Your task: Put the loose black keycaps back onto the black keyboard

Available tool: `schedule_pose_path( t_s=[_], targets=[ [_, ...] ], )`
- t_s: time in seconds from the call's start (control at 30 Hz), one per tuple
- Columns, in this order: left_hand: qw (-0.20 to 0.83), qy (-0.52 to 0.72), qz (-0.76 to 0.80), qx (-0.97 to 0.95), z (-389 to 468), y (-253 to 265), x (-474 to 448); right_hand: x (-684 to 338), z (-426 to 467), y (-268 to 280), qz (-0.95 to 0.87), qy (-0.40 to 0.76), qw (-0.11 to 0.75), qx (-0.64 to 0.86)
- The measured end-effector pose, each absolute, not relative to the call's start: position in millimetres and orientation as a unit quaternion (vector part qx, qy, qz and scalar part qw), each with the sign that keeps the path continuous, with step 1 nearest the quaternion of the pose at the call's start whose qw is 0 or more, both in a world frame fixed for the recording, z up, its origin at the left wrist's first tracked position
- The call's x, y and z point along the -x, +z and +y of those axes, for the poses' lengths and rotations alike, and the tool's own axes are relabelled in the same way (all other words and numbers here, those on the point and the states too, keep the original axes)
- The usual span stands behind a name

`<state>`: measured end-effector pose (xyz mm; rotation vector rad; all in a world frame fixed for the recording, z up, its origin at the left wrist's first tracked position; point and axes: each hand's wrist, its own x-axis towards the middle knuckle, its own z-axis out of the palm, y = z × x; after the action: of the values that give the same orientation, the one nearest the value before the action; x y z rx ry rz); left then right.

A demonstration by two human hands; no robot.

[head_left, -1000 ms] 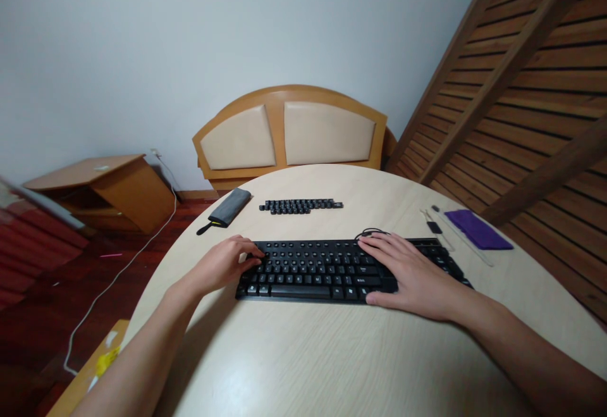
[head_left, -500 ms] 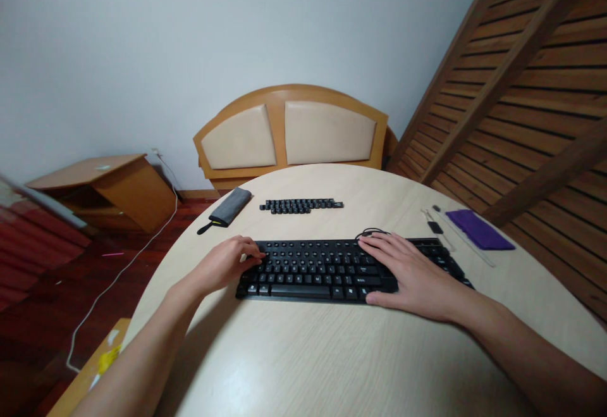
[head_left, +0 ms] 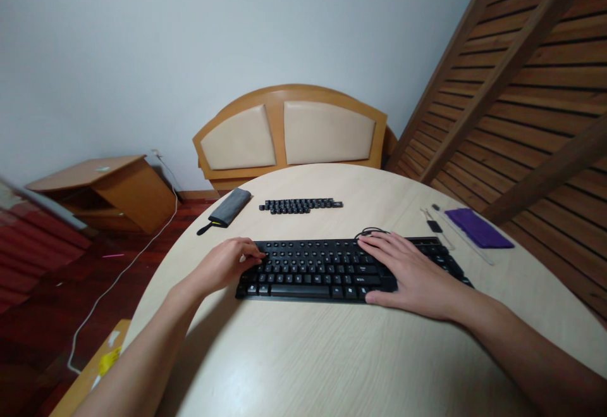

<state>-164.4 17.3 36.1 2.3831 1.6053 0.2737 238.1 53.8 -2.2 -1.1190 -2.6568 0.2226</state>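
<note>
A black keyboard (head_left: pixel 308 279) lies across the table in front of me. In its upper left rows the keycaps are off and small stems show; the lower and right parts carry caps. My left hand (head_left: pixel 233 260) is at the keyboard's left end, thumb and fingertips pinched together over the left column. Whatever is between those fingertips is hidden. With fingers spread, my right hand (head_left: pixel 411 274) rests flat over the right part of the keyboard, covering many keys. Beyond the keyboard, loose black keycaps (head_left: pixel 298 205) stand in close rows.
A grey pouch (head_left: pixel 231 207) lies at the table's left. On the right are a purple cloth (head_left: pixel 478 228), a thin brush (head_left: pixel 462 235) and a small wire tool with a black handle (head_left: pixel 433 225). The keyboard's cable (head_left: pixel 372 231) loops behind it. The round table (head_left: pixel 303 354) has a curved edge.
</note>
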Motion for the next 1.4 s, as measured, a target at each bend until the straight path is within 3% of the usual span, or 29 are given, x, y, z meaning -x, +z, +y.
schedule_pose_path(
  t_s=[0.4,0.77,1.2,1.4],
  targets=[
    [0.162,0.096,0.561,-0.806,19,33,166,-237,53,1,-0.913,0.069,0.119,0.383],
    [0.243,0.173,0.554,-0.777,19,33,171,-239,54,-1,-0.914,0.081,0.123,0.378],
    [0.115,0.251,0.6,-0.751,48,15,165,-239,54,-1,-0.912,0.087,0.136,0.376],
    [0.073,0.18,0.645,-0.739,83,14,167,-239,54,-1,-0.914,0.084,0.138,0.372]
  ],
)
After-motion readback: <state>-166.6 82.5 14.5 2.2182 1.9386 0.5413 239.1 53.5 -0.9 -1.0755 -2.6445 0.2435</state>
